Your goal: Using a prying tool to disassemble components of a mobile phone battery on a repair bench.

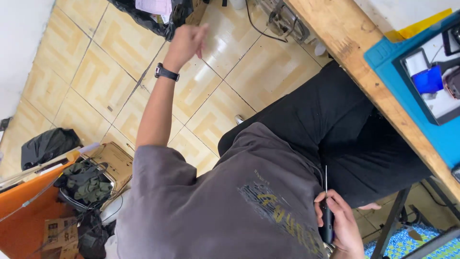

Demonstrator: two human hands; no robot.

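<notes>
A cardboard box (60, 234) with dark print lies flat at the lower left, against an orange surface (24, 216). Just above it an open brown carton (114, 160) sits beside a bin (85, 184) stuffed with dark green cloth. A black bag (48, 146) slumps on the tiled floor (96, 72) at the left edge, and another black bag (148, 19) at the top holds a pale pink printed sheet (154, 5). On the wooden bench (354, 43) at the right lies a blue mat (383, 57) carrying a dark tray (441, 115) with a small blue part (428, 80) in it; a yellow strip (421, 26) shows behind the mat.

The view is tilted and looks down the person's grey shirt (215, 206) and black trousers (335, 129). The print on the shirt is too foreshortened to make out. The tray is cut off at the right edge, and the metal object (286, 21) on the floor at the top is hard to identify. A patterned blue mat (407, 244) shows under the bench legs, partly hidden.

The right hand (341, 225), low against the shirt hem, is closed around the black handle of a screwdriver (327, 211), whose thin shaft points up past the fingers toward the lap. The left hand (188, 41), wearing a black watch (166, 73) at the wrist, is stretched far out over the floor toward the upper bag, fingers loosely curled and motion-blurred, holding nothing that can be seen. The screwdriver is thus well apart from the left hand.
</notes>
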